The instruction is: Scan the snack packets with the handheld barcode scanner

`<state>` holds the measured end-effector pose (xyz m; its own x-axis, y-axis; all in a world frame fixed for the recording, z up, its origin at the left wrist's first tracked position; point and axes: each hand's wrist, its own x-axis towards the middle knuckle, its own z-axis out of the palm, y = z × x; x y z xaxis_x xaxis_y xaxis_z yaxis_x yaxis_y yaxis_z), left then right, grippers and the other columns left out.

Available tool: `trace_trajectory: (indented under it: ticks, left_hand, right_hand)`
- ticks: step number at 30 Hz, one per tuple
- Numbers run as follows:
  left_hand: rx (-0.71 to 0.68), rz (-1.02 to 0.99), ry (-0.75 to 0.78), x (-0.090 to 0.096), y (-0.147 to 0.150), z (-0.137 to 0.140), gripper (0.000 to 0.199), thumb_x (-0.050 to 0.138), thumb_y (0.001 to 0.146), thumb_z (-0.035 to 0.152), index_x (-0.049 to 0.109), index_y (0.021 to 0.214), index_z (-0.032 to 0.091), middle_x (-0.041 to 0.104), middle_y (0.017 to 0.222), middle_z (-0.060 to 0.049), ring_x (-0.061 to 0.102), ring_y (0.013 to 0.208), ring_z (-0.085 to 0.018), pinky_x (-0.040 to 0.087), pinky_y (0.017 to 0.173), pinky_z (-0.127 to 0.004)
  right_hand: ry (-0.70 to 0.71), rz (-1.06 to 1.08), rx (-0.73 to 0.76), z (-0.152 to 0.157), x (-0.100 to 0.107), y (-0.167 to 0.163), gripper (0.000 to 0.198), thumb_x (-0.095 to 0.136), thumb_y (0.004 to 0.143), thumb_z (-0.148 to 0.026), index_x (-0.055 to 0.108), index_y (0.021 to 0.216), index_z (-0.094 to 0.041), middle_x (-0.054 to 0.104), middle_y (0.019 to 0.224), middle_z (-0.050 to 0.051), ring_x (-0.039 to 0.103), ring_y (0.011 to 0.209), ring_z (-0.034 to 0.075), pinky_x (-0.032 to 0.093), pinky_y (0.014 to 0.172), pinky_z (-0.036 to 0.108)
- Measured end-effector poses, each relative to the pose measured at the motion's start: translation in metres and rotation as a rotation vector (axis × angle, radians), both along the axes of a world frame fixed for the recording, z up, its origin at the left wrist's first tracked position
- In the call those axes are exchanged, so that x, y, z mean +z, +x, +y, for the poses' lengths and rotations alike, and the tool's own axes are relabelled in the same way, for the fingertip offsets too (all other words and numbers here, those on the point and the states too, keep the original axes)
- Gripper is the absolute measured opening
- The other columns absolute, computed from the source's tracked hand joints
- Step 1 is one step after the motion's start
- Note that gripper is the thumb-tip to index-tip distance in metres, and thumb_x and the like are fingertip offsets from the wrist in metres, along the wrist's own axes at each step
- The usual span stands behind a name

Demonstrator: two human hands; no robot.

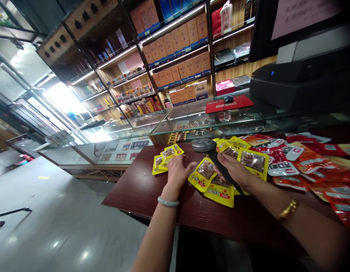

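Note:
A black handheld barcode scanner [204,144] is gripped in my right hand [234,170], its head pointing left and its handle slanting down across several yellow snack packets [220,193]. My left hand [177,169] has its thumb apart from the fingers and holds nothing that I can see. Its fingertips are at the edge of a small group of yellow snack packets [158,163] on the left of the dark red-brown table [135,189]. Between the two hands lies another yellow packet [202,174], its clear window showing brown contents.
Many red and orange snack packets [313,162] are heaped on the table's right side. Behind it stands a glass counter [186,111] with a red mat [242,102] and a mouse [228,99]. Shelves with orange boxes [175,41] rise beyond. A dark monitor [262,34] is at upper right.

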<state>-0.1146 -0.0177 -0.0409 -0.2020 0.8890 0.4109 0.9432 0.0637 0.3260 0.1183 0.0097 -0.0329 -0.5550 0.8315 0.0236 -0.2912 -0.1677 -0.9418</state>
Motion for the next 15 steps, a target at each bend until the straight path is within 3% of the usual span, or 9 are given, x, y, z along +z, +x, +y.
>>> trace_trajectory:
  ticks: [3, 7, 9, 12, 15]
  left_hand:
    - [-0.173, 0.116, -0.228, -0.006, 0.015, -0.001, 0.047, 0.066, 0.077, 0.066, 0.064, 0.096, 0.023, 0.064, 0.109, -0.008, 0.054, 0.111, -0.029, 0.037, 0.099, -0.042]
    - [-0.172, 0.016, -0.289, -0.01, 0.013, 0.006, 0.042, 0.071, 0.075, 0.061, 0.059, 0.087, 0.022, 0.066, 0.096, -0.006, 0.059, 0.099, -0.027, 0.042, 0.086, -0.036]
    - [-0.065, -0.152, -0.242, -0.009, 0.005, 0.01, 0.034, 0.07, 0.079, 0.052, 0.057, 0.089, 0.022, 0.065, 0.086, -0.004, 0.061, 0.087, -0.023, 0.042, 0.077, -0.032]
    - [0.129, -0.353, -0.037, -0.006, -0.007, 0.013, 0.026, 0.067, 0.084, 0.042, 0.053, 0.092, 0.022, 0.065, 0.085, -0.002, 0.062, 0.082, -0.021, 0.042, 0.074, -0.03]
    - [0.169, -0.437, 0.136, -0.001, -0.015, 0.013, 0.022, 0.067, 0.084, 0.039, 0.053, 0.091, 0.022, 0.065, 0.088, -0.002, 0.063, 0.088, -0.02, 0.043, 0.077, -0.031]
  right_hand:
    - [-0.013, -0.014, -0.022, 0.0, 0.003, 0.0, 0.053, 0.062, 0.08, -0.074, 0.052, 0.083, -0.022, 0.053, 0.057, -0.006, 0.044, 0.04, 0.009, 0.039, 0.043, 0.024]
    - [-0.015, -0.016, -0.033, 0.0, 0.009, 0.0, 0.057, 0.066, 0.074, -0.077, 0.051, 0.081, -0.022, 0.054, 0.056, -0.006, 0.044, 0.041, 0.009, 0.039, 0.044, 0.025]
    - [-0.013, -0.018, -0.026, 0.0, 0.009, 0.0, 0.058, 0.066, 0.073, -0.078, 0.05, 0.08, -0.022, 0.054, 0.055, -0.006, 0.044, 0.041, 0.009, 0.039, 0.044, 0.025]
    - [-0.001, -0.037, -0.021, 0.001, 0.006, 0.001, 0.057, 0.063, 0.077, -0.077, 0.049, 0.081, -0.022, 0.054, 0.056, -0.006, 0.045, 0.04, 0.009, 0.037, 0.044, 0.024]
    - [-0.007, -0.05, 0.003, 0.001, 0.002, 0.001, 0.054, 0.06, 0.081, -0.075, 0.049, 0.083, -0.022, 0.054, 0.057, -0.006, 0.045, 0.039, 0.009, 0.035, 0.043, 0.024]
